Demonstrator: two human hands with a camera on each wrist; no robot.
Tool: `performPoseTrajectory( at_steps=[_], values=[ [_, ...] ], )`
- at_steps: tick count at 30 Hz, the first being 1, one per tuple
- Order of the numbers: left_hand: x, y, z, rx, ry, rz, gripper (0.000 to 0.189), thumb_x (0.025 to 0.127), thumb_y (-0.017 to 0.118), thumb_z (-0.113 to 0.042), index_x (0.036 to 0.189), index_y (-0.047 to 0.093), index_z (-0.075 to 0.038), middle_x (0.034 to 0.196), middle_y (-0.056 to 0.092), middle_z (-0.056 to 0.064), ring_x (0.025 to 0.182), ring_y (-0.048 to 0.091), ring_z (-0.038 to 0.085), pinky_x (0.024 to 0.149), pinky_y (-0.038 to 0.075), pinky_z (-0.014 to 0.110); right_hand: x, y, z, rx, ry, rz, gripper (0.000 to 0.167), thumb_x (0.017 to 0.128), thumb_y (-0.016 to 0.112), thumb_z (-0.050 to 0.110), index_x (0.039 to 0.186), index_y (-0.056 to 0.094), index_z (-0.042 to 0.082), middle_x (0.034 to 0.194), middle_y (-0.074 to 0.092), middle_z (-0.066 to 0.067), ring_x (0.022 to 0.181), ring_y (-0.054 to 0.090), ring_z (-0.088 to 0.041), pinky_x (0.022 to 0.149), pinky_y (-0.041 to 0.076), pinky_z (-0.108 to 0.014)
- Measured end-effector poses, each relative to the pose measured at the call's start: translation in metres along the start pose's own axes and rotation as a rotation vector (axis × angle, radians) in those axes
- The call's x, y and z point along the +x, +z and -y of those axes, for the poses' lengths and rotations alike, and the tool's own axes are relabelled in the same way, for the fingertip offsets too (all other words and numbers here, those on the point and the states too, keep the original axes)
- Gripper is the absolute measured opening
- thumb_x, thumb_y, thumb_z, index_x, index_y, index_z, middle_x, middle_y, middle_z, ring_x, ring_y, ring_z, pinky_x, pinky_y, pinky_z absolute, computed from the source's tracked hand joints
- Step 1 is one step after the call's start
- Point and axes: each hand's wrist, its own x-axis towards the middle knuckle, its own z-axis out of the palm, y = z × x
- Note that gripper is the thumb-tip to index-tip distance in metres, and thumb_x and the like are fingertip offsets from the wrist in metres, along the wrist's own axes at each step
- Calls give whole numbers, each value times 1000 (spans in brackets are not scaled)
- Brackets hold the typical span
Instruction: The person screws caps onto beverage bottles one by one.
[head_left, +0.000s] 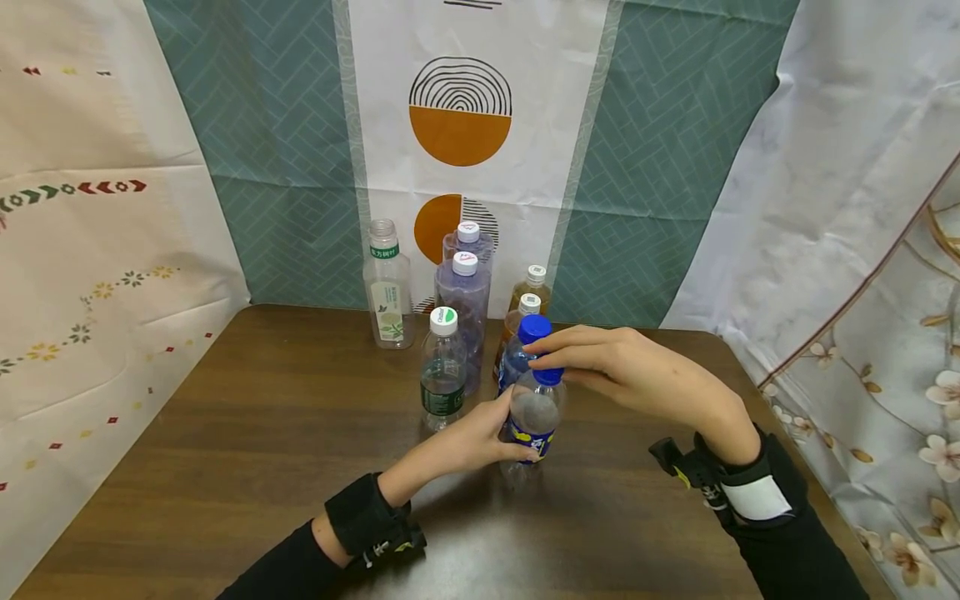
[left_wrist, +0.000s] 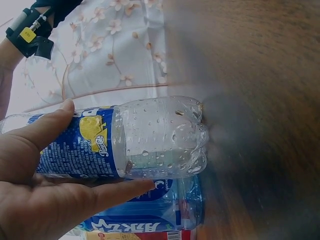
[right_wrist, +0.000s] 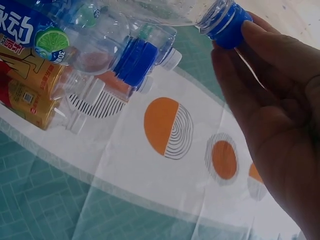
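My left hand point(head_left: 468, 437) grips a clear plastic bottle point(head_left: 536, 410) with a blue and yellow label, its thumb across the label. Water drops cling inside the bottle's base in the left wrist view, and the bottle stands upright by the table surface. My right hand point(head_left: 633, 367) comes from the right over the bottle's top. In the right wrist view its thumb and fingers pinch the blue cap point(right_wrist: 225, 27) on the bottle's neck. Right behind stands another blue-capped bottle point(head_left: 513, 362), with a lime on its blue label.
A green-labelled bottle point(head_left: 442, 375) with a white cap stands left of the hands. Behind it are two purplish bottles point(head_left: 463, 296), a capless clear bottle point(head_left: 388, 296) and two amber-coloured bottles point(head_left: 530, 292). They share a brown wooden table point(head_left: 300, 433) backed by hanging cloth point(head_left: 285, 167).
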Motion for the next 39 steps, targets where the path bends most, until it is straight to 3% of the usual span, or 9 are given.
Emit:
performPoseTrajectory(
  at_steps=[6, 16, 20, 26, 31, 36, 39],
  values=[
    [-1, 0, 0, 4, -6, -6, 70, 93, 77, -20, 148, 35, -12, 140, 59, 9, 128, 58, 22, 107, 48, 38, 4, 2, 0, -21, -23, -39, 38, 91, 72, -4, 127, 70, 8, 129, 69, -3, 120, 64, -22, 88, 59, -35],
    [0, 0, 1, -8, -11, -1, 72, 93, 77, -21, 150, 33, -12, 141, 59, 8, 129, 58, 21, 107, 48, 37, 11, 10, 7, -87, 110, -126, 26, 87, 80, 9, 112, 75, 5, 109, 73, -4, 92, 71, -15, 75, 61, -29],
    [1, 0, 1, -14, -17, 6, 73, 94, 76, -22, 151, 32, -12, 142, 58, 8, 129, 57, 21, 106, 48, 38, 8, 8, 7, -89, 124, -95, 31, 87, 80, 9, 117, 73, 6, 117, 71, -5, 101, 71, -17, 80, 60, -31],
    [1, -1, 1, -10, -23, 12, 75, 94, 76, -23, 153, 30, -13, 144, 57, 8, 130, 57, 22, 108, 47, 40, 3, 0, 6, -51, 85, 26, 47, 92, 73, 2, 136, 65, 13, 140, 62, -2, 127, 60, -22, 93, 57, -37],
    [1, -1, 1, -3, -21, 12, 76, 94, 76, -22, 153, 30, -12, 145, 56, 9, 132, 56, 23, 109, 47, 41, 3, -1, 6, -33, 41, 63, 46, 93, 69, -3, 136, 65, 14, 140, 62, 1, 130, 58, -21, 96, 56, -37],
    [1, 0, 1, -4, -21, 9, 75, 94, 76, -21, 152, 30, -11, 144, 57, 9, 131, 56, 24, 108, 47, 41, 5, 5, 5, -106, 15, -18, 37, 89, 75, -2, 124, 71, 10, 123, 69, -1, 114, 64, -19, 89, 58, -34],
    [2, 1, 1, 4, -19, 4, 75, 94, 76, -21, 152, 30, -11, 143, 57, 9, 130, 57, 23, 107, 48, 39, 8, 10, 6, -159, 50, -97, 28, 88, 79, 8, 115, 73, 6, 108, 71, -3, 96, 68, -16, 79, 59, -30]
  ],
)
